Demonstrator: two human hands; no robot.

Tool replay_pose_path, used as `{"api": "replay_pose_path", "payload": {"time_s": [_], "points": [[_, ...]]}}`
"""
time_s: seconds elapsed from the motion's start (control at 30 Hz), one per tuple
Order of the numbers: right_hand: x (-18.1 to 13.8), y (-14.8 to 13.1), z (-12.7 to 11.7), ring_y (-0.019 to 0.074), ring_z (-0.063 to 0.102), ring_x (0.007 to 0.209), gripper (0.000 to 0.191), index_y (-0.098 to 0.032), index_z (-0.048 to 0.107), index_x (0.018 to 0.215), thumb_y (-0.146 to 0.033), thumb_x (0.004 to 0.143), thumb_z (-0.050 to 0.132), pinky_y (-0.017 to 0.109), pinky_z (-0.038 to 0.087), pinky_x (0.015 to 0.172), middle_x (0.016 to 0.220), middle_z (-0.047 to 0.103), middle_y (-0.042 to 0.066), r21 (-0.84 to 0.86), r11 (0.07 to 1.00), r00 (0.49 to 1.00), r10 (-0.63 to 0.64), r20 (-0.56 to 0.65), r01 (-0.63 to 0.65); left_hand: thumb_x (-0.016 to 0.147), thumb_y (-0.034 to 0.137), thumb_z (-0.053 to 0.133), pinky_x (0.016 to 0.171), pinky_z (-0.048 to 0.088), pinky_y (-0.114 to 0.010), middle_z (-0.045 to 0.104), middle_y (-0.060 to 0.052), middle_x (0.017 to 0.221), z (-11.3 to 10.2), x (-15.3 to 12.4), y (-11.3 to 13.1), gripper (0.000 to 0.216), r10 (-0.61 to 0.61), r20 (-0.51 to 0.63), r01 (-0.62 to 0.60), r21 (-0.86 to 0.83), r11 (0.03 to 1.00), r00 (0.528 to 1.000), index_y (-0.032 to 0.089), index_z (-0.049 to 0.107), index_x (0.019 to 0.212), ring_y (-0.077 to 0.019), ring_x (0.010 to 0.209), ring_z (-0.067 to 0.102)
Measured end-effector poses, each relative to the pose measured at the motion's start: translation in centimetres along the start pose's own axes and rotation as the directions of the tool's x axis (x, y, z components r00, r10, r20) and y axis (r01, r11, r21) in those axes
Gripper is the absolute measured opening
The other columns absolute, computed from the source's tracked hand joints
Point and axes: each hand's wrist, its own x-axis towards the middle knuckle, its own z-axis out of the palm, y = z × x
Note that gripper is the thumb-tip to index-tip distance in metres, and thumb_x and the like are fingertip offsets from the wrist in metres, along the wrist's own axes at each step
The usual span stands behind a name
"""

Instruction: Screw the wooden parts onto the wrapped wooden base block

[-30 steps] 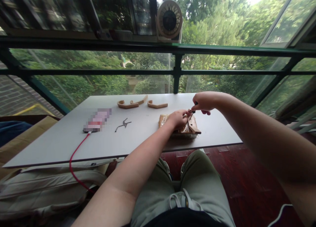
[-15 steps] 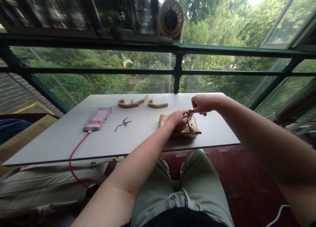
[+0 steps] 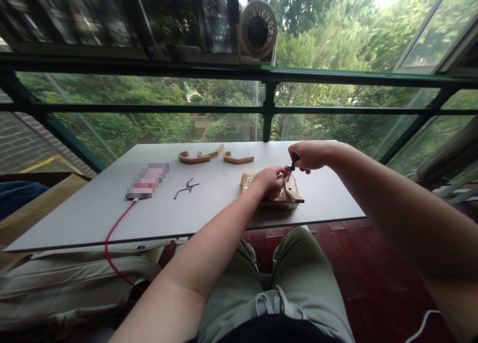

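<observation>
My right hand (image 3: 305,155) is closed around the dark handle of a screwdriver (image 3: 295,161), held above the table with its shaft slanting down to a flat wooden piece (image 3: 293,188). That piece has a dark hole and lies on a brown block wrapped in clear plastic or tape (image 3: 245,179). Over the block lies my left hand (image 3: 269,179), its fingers bent together at the wooden piece's far end, close to the screwdriver's tip. Any screw under the tip is too small to make out.
Several curved wooden pieces (image 3: 238,158) lie along the table's back edge. Thin metal rods like hex keys (image 3: 188,186) sit left of centre. A blurred phone (image 3: 149,179) with a red cable (image 3: 108,241) is farther left. A round fan (image 3: 257,30) stands behind the railing (image 3: 168,106).
My right hand has shifted and turned slightly, so more of the screwdriver's dark handle shows. The left hand and the wooden piece stay in place.
</observation>
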Motion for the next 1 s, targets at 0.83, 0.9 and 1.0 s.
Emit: {"api": "replay_pose_path", "payload": {"time_s": [0.83, 0.9, 1.0], "points": [[2.0, 0.4, 0.9, 0.0229, 0.059, 0.057, 0.063, -0.011, 0.068, 0.069, -0.066, 0.085, 0.04, 0.038, 0.042, 0.071, 0.054, 0.063, 0.012, -0.166, 0.972, 0.982, 0.179, 0.057, -0.167, 0.086, 0.037, 0.05, 0.088, 0.047, -0.025, 0.069, -0.001, 0.113, -0.3, -0.1, 0.4, 0.03, -0.014, 0.012, 0.014, 0.014, 1.0, 1.0, 0.028, 0.067, 0.108, -0.0176, 0.096, 0.064], [1.3, 0.1, 0.8, 0.0215, 0.059, 0.056, 0.055, -0.011, 0.068, 0.081, -0.063, 0.081, 0.051, 0.035, 0.042, 0.065, 0.056, 0.064, 0.011, -0.177, 0.974, 0.99, 0.144, 0.006, -0.14, 0.086, 0.037, 0.049, 0.087, 0.047, -0.025, 0.069, -0.001, 0.112, -0.3, -0.1, 0.4, 0.03, -0.006, 0.009, 0.005, 0.016, 1.0, 1.0, 0.028, 0.067, 0.108, -0.0178, 0.096, 0.064], [0.5, 0.0, 0.8, 0.0197, 0.059, 0.056, 0.046, -0.01, 0.062, 0.104, -0.05, 0.081, 0.057, 0.03, 0.04, 0.057, 0.058, 0.066, 0.007, -0.152, 0.981, 0.992, 0.116, -0.052, -0.123, 0.086, 0.037, 0.049, 0.087, 0.047, -0.025, 0.069, -0.001, 0.112, -0.4, -0.1, 0.4, 0.03, 0.0, 0.01, 0.0, 0.025, 1.0, 1.0, 0.027, 0.067, 0.107, -0.018, 0.097, 0.063]]}}
